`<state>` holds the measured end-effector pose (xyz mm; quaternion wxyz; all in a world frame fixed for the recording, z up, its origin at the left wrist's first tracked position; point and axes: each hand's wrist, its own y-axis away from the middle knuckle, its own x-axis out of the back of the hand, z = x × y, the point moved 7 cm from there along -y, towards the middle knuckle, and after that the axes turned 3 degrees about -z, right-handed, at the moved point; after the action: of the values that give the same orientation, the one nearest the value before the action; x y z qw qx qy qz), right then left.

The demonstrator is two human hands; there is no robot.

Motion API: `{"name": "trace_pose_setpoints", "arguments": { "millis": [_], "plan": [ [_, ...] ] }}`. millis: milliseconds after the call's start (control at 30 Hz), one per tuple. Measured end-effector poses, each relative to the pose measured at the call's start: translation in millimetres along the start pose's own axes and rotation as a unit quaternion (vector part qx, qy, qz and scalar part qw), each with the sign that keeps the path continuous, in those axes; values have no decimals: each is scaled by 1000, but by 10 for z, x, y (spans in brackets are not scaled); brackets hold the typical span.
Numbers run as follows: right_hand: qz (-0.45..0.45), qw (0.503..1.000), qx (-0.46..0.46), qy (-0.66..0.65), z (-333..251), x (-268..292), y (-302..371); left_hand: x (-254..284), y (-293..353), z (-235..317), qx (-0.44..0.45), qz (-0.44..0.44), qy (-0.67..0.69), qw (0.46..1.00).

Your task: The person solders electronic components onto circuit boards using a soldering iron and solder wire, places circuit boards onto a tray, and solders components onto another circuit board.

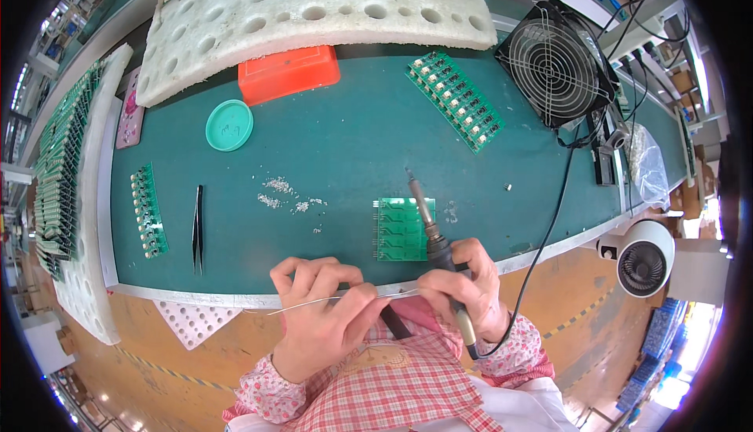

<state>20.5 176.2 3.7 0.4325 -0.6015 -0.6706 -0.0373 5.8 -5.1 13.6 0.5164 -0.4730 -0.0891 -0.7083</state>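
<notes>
My left hand [325, 318] pinches a thin silvery wire, likely solder [302, 304], at the table's front edge; its tail sticks out to the left. In my right hand [472, 291] lies a soldering iron [441, 250], tip pointing up and away over the table. The wire runs across to the fingers of that same hand. Just beyond the hands, a green circuit board [398, 230] lies flat, partly behind the iron. Tiny pale bits [278, 186] are scattered left of the board, and black tweezers [198, 228] lie farther left.
A populated board strip [455, 101] lies far right beside a black fan [551, 63]; another strip [149, 211] lies left. A red box [289, 74] and a teal lid [229, 125] sit before white foam [314, 12]. The iron's cable [553, 232] crosses right. Stacked boards [67, 173] stand left.
</notes>
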Motion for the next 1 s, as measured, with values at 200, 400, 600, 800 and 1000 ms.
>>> {"name": "trace_pose_setpoints", "arguments": {
  "millis": [200,400,600,800,1000],
  "plan": [
    [178,948,-155,-212,283,177,306,1,-22,-277,89,47,51,994],
    [165,917,-162,-326,355,26,304,-116,-100,-353,87,42,80,992],
    [161,920,-167,-315,364,28,272,-152,-134,-338,80,30,82,993],
    [138,928,-185,-292,363,13,249,-168,-143,-359,86,32,79,993],
    [120,927,-197,-297,390,12,287,-173,-147,-352,87,37,74,993]
  ]
}}
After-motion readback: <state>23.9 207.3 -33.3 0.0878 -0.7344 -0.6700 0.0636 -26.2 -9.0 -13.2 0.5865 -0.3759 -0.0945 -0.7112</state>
